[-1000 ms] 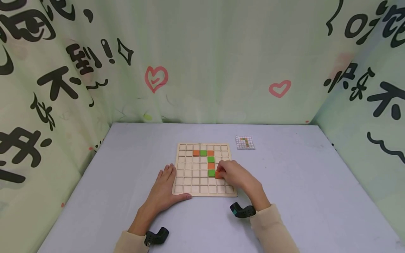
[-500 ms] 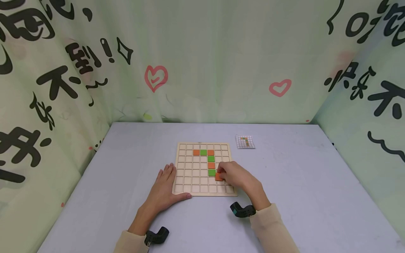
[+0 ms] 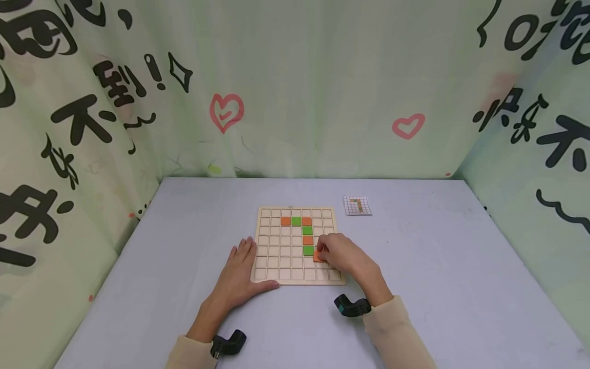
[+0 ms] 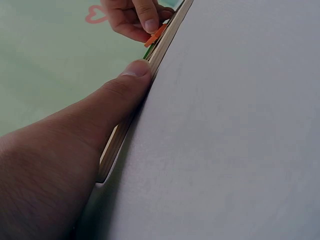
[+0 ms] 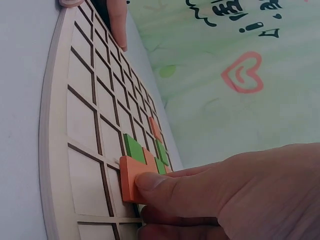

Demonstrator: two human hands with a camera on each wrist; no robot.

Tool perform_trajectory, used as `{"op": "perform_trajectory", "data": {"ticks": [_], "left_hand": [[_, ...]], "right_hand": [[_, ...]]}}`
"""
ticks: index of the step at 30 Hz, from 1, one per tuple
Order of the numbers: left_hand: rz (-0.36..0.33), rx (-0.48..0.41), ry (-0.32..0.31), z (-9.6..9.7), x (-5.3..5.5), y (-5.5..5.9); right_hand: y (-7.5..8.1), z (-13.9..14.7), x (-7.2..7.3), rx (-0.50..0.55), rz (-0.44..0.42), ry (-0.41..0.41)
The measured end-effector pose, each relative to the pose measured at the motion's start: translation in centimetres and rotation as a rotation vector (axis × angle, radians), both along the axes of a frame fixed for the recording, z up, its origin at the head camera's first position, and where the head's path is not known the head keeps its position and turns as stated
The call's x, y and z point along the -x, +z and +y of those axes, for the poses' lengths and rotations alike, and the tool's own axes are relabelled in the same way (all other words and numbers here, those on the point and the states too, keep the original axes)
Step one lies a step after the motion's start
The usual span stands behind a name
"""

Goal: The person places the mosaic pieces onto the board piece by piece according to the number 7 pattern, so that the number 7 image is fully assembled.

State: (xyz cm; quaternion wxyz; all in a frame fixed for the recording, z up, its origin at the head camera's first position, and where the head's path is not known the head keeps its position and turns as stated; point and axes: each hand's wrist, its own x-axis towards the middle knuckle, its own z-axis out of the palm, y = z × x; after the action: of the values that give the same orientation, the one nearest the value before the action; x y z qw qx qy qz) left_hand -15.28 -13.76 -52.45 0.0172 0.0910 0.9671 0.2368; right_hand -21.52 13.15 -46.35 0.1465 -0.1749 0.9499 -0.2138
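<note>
A square wooden grid board (image 3: pixel 280 262) lies on the table. My left hand (image 3: pixel 237 271) steadies it, fingers straight along the left edge and thumb against the near edge. In the right wrist view, my right hand (image 5: pixel 195 185) pinches an orange square tile (image 5: pixel 131 182), which sits tilted above the cells. That tile is just right of the lowest green tile (image 3: pixel 308 250); the fingers partly cover it. A row of orange and green tiles (image 3: pixel 296 221) runs near the far side, and from its right end a column of alternating tiles (image 3: pixel 307 240) comes down toward me.
Beyond the board's far right corner lies a small card (image 3: pixel 357 205) printed with a coloured grid pattern. The white table (image 3: pixel 438 266) extends on both sides. Curtains (image 3: pixel 313 92) with writing and hearts enclose its back and sides.
The pinched orange tile has shifted slightly toward me on the board, then a little back; its tilt varies. The right hand moves only slightly, and the left hand stays in place.
</note>
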Motion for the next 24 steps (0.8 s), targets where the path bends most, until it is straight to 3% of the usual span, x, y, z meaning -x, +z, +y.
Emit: {"op": "perform_trajectory", "data": {"ticks": [13,24], "left_hand": [[0.003,0.002,-0.003,0.02,0.05,0.1],[0.01,0.006,-0.002,0.02,0.02,0.02]], "right_hand": [[-0.1,-0.1,0.04,0.006,-0.036,-0.024],[-0.07,0.06,-0.15,0.014,-0.036,0.02]]}}
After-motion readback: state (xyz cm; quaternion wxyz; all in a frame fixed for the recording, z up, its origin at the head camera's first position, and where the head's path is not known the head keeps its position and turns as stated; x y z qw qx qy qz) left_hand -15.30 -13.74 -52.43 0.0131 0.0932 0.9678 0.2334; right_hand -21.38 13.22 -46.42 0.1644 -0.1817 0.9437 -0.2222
